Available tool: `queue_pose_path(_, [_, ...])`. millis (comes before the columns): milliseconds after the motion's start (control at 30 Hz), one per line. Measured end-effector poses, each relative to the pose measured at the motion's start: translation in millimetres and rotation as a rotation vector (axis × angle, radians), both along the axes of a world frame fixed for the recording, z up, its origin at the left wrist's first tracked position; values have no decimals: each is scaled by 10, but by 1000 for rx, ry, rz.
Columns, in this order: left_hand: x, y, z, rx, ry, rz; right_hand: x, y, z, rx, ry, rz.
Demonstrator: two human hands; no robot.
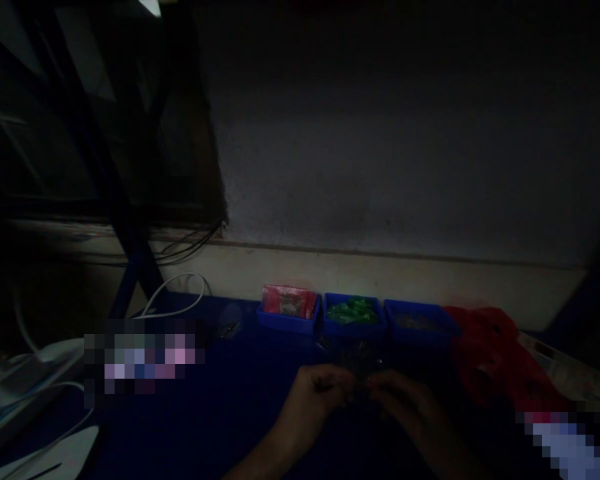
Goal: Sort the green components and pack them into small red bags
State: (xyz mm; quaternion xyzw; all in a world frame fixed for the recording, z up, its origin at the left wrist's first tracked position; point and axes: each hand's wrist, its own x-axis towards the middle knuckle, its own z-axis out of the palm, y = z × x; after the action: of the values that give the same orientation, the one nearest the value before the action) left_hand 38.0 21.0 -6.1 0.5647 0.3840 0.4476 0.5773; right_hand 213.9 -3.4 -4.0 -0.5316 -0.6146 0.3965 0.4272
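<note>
A small dark item (361, 381) sits low over the blue tabletop (230, 413), between the fingertips of both hands, too dim to identify. The left hand (313, 393) and right hand (405, 400) meet with fingers curled inward and forearms angling in from below; whether either grip is closed on it cannot be told. Just behind stand three blue trays (354, 327), and a red bag (490, 360) lies to the right.
</note>
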Motion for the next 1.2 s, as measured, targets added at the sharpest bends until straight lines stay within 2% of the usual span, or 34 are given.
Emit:
queue_pose_path(267, [-5, -2, 4, -8, 16, -14, 9, -27, 42, -18, -15, -6])
queue_pose_path(400, [-18, -7, -16, -5, 35, -22, 30, 19, 149, -5, -11, -66])
queue_pose_path(533, [-24, 2, -58, -19, 38, -7, 201, 136, 233, 7, -26, -163])
queue_pose_path(633, [-22, 5, -55, -12, 65, -30, 394, 229, 216, 37, 142, -255])
queue_pose_path(700, [-23, 1, -37, 3, 113, -48, 486, 279, 166, 64, 230, -205])
queue_pose_path(800, [-30, -18, -9, 55, 219, -54, 500, 322, 60, 80, 51, -157])
queue_pose_path(933, [-40, -57, 14, 232, 348, -73, 354, 292, -74, 141, -160, -150])
queue_pose_path(1033, [-43, -80, 24, 355, 437, -144, 276, 235, -138, 168, -365, -23])
queue_pose_path(1100, [-44, -86, 24, 388, 495, -192, 268, 211, -157, 161, -501, 45])
queue_pose_path(1200, [-48, -83, 14, 405, 553, -209, 289, 214, -153, 146, -566, 30])
